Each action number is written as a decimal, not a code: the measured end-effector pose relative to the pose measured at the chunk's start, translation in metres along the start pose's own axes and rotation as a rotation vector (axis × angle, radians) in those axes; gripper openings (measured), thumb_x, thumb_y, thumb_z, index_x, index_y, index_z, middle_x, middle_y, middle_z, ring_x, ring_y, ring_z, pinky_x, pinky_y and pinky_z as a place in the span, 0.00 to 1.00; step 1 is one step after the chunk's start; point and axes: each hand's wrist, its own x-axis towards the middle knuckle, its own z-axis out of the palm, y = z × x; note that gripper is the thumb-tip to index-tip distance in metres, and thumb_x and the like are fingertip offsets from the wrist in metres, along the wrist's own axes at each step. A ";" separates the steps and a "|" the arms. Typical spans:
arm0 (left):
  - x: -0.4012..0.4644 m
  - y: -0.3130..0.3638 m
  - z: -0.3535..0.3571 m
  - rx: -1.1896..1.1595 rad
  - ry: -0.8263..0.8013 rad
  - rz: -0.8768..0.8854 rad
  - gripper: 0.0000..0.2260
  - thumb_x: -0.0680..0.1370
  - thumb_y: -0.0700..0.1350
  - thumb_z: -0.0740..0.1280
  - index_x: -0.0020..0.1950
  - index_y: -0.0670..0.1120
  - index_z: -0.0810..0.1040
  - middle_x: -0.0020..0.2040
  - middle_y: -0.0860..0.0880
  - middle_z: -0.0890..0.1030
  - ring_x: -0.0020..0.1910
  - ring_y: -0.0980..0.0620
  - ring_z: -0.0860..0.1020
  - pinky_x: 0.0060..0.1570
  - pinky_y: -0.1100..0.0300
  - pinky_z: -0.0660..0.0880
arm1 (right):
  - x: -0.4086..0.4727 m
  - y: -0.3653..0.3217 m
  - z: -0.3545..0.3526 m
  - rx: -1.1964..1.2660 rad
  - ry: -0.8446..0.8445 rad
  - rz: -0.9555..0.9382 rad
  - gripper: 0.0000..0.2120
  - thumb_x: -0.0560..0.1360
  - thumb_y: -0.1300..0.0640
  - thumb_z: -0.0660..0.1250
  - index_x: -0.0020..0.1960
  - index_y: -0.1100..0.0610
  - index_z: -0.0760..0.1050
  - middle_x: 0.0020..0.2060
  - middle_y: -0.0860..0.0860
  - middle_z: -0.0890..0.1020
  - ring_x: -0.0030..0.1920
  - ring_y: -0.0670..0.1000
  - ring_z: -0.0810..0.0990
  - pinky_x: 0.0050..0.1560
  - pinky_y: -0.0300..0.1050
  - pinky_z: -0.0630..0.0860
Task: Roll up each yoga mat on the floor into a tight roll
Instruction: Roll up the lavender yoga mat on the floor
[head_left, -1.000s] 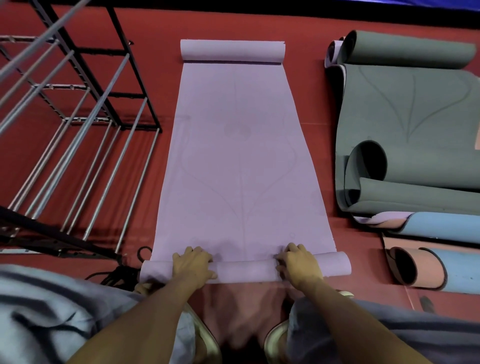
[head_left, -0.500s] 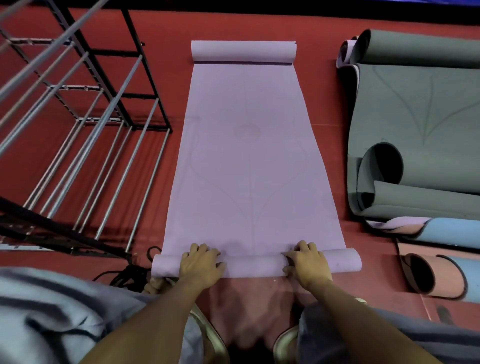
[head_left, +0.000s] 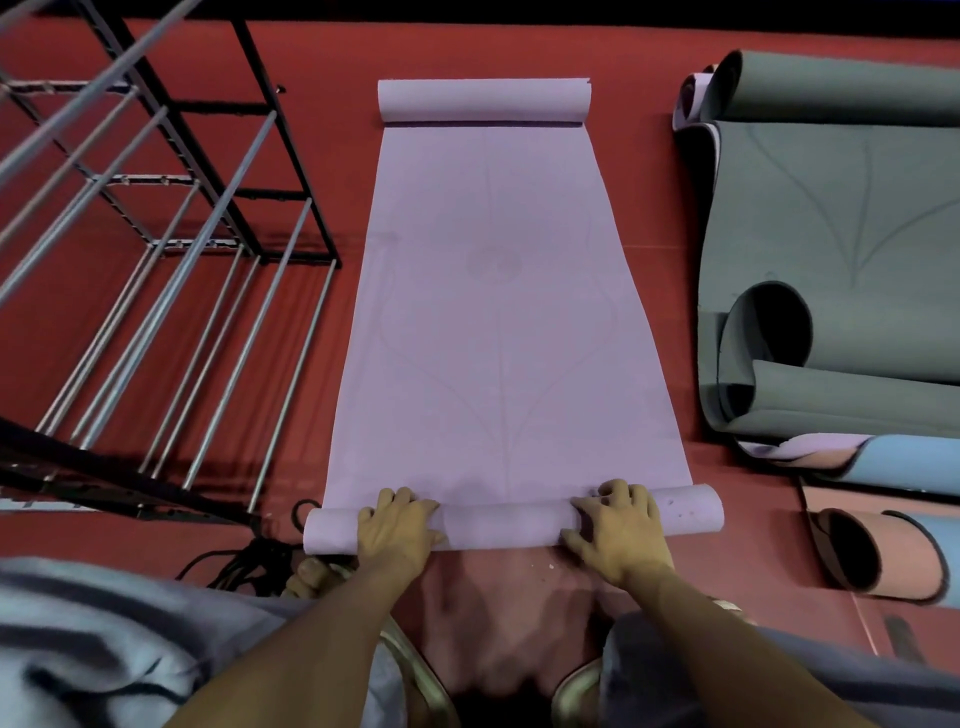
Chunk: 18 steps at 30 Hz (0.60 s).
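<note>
**A:** Head view, looking down: which step is this?

**B:** The first turns of the roll, I'd judge. The lilac yoga mat (head_left: 498, 322) lies flat on the red floor (head_left: 332, 57), and only its near end is wound into a slim roll (head_left: 511, 522). The left hand (head_left: 397, 530) and right hand (head_left: 621, 535) both sit on top of that roll, fingers curled over it and pressing down, thumbs tucked at the near side.

**A:** Where is the rest of the mat?

**B:** Beyond the fingertips, stretching away flat. Its far end curls up into a loose coil (head_left: 483, 101), well apart from the hands.

**A:** And to either side?

**B:** Outboard of the left fingers stands a metal rack (head_left: 171, 249). Outboard of the right fingers lie a grey-green mat (head_left: 831, 218), loosely curled, and a pink and blue mat (head_left: 883, 551), not tightly rolled either.

**A:** What does the next move need?

**B:** Even forward pressure from both hands so the roll stays snug and square to the mat's edges. Uneven pushing would likely make it telescope. The far coil will probably need flattening as the roll nears it.
</note>
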 end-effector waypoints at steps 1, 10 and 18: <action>0.001 0.001 0.000 -0.011 0.001 -0.008 0.21 0.81 0.60 0.66 0.74 0.62 0.72 0.66 0.55 0.74 0.69 0.50 0.67 0.65 0.53 0.66 | 0.001 0.001 -0.002 -0.035 -0.036 0.003 0.27 0.71 0.31 0.63 0.66 0.41 0.79 0.60 0.52 0.75 0.60 0.58 0.71 0.68 0.56 0.69; 0.005 0.001 0.003 -0.035 0.047 -0.066 0.18 0.82 0.61 0.63 0.71 0.61 0.77 0.65 0.52 0.74 0.66 0.47 0.67 0.67 0.54 0.64 | 0.021 -0.005 -0.013 -0.084 -0.111 0.049 0.22 0.76 0.39 0.70 0.62 0.50 0.71 0.57 0.47 0.78 0.58 0.54 0.74 0.61 0.49 0.69; 0.004 0.008 -0.006 -0.105 0.151 -0.198 0.21 0.78 0.64 0.68 0.68 0.58 0.74 0.61 0.55 0.79 0.64 0.49 0.72 0.60 0.52 0.68 | 0.027 -0.008 -0.014 -0.083 -0.165 0.067 0.16 0.80 0.42 0.66 0.61 0.51 0.71 0.58 0.49 0.77 0.61 0.55 0.72 0.67 0.54 0.67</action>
